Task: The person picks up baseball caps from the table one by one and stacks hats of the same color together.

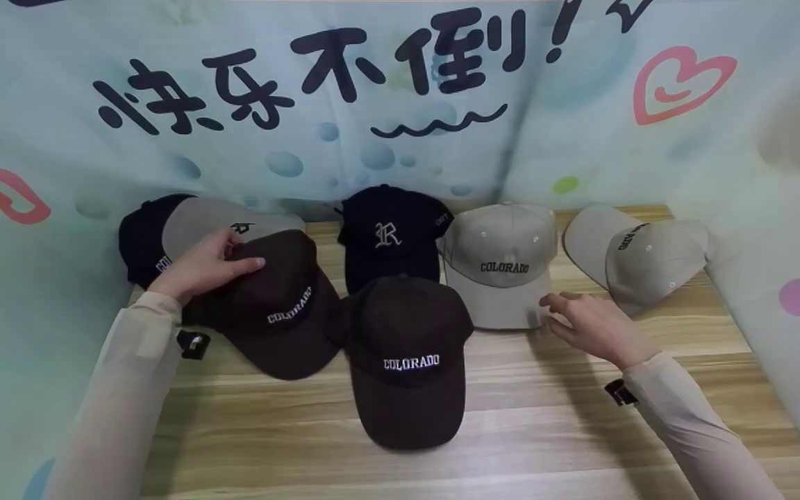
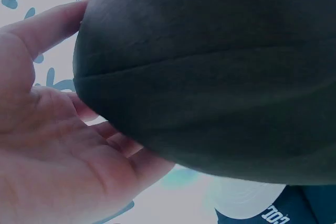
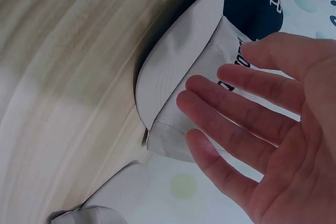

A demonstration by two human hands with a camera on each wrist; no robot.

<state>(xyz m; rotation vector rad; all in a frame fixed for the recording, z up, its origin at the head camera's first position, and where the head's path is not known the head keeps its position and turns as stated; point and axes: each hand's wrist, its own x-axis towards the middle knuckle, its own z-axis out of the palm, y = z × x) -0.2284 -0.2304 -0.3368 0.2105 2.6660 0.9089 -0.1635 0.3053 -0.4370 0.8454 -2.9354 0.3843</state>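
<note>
My left hand [image 1: 202,267] grips the crown of a dark brown cap [image 1: 271,278] with white COLORADO lettering, the cap tilted with its brim toward the lower right. In the left wrist view, some fingers of the left hand [image 2: 58,124] pass behind the brown cap [image 2: 210,103], which hides their tips. My right hand [image 1: 598,326] holds nothing; its fingers are loosely extended by the brim of a beige COLORADO cap [image 1: 504,243]. The right wrist view has this hand [image 3: 262,114] palm in view, overlapping the beige cap [image 3: 184,72].
Another brown cap [image 1: 410,347] stands front centre, before a navy cap [image 1: 389,236] with an R. A second beige cap [image 1: 657,260] lies tilted at right. Behind the left hand are a grey-brimmed navy cap [image 1: 198,222] and printed backdrop [image 1: 372,69]. The tabletop [image 1: 532,430] is wood-patterned.
</note>
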